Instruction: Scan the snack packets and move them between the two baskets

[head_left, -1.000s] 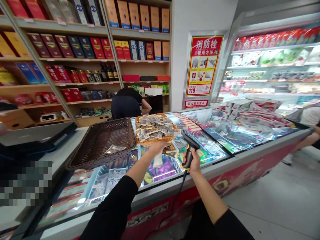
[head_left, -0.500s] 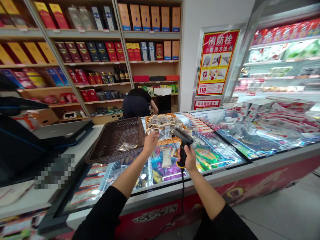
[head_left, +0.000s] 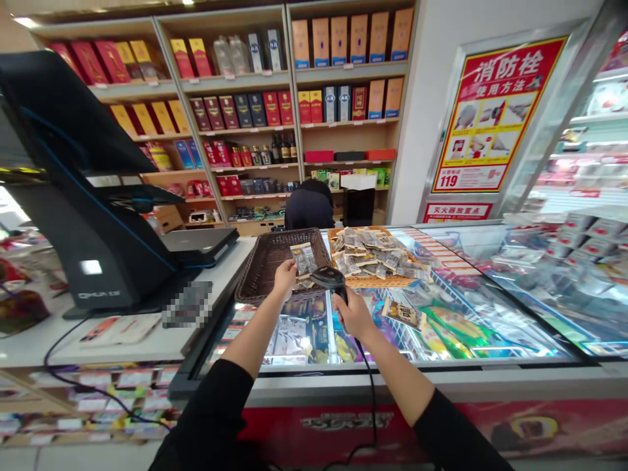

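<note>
Dark brown wicker forms the basket (head_left: 267, 265) at the centre of the frame, and over its right half the person's left hand (head_left: 285, 278) holds a clear packet (head_left: 305, 257) by its lower left edge, thumb and fingers pinched together on it. A second packet (head_left: 305, 284) lies low in the same basket, partly hidden behind the hand and the scanner.

The right hand (head_left: 355, 315), just right of centre, is wrapped around the handle of a black barcode scanner (head_left: 328, 277), fingers clamped on it. The scanner's head points left, near the held packet; its cable (head_left: 371, 392) drops past the freezer's edge toward the bottom of the frame.

Just right of the brown basket stands an orange woven basket (head_left: 380, 282), heaped with packets (head_left: 366, 248) of similar look. Below and to the right of it, one more packet (head_left: 403, 314) with a brown and cream label lies alone on the glass top of the freezer (head_left: 299, 371), whose red front fills the lower middle.

A black checkout terminal (head_left: 108, 203) rises at the left of the frame on a white counter (head_left: 142, 353). In the middle background a person in dark clothes (head_left: 309, 208) bends before shelves (head_left: 255, 137) of boxes and bottles; a red and yellow poster (head_left: 495, 121) hangs at the upper right.
</note>
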The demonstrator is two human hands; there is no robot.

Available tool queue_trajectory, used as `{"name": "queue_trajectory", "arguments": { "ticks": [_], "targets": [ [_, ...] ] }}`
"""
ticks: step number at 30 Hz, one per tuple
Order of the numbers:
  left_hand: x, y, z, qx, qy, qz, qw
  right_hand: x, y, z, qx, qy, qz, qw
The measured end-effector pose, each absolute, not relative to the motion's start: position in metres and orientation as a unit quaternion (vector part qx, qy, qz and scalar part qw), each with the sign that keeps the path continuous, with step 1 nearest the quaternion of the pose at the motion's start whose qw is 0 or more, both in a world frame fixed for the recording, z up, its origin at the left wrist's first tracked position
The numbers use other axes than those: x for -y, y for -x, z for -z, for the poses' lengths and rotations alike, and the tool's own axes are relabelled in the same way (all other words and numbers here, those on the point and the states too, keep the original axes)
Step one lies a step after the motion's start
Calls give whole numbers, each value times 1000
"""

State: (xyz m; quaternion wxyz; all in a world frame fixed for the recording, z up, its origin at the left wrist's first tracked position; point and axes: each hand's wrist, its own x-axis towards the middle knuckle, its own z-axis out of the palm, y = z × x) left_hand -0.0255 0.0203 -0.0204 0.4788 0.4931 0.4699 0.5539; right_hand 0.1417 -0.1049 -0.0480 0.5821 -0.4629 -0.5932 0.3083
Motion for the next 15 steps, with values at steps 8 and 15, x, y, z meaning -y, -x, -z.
{"name": "queue_trajectory", "arguments": {
  "ticks": [8, 15],
  "targets": [
    [-27, 26, 21, -510, -515, -556, 408, 101, -143, 49, 573, 468, -333, 584],
    [6, -16, 2, -415, -729, -539, 71, 119, -187, 54, 422, 400, -394, 711]
  ]
}}
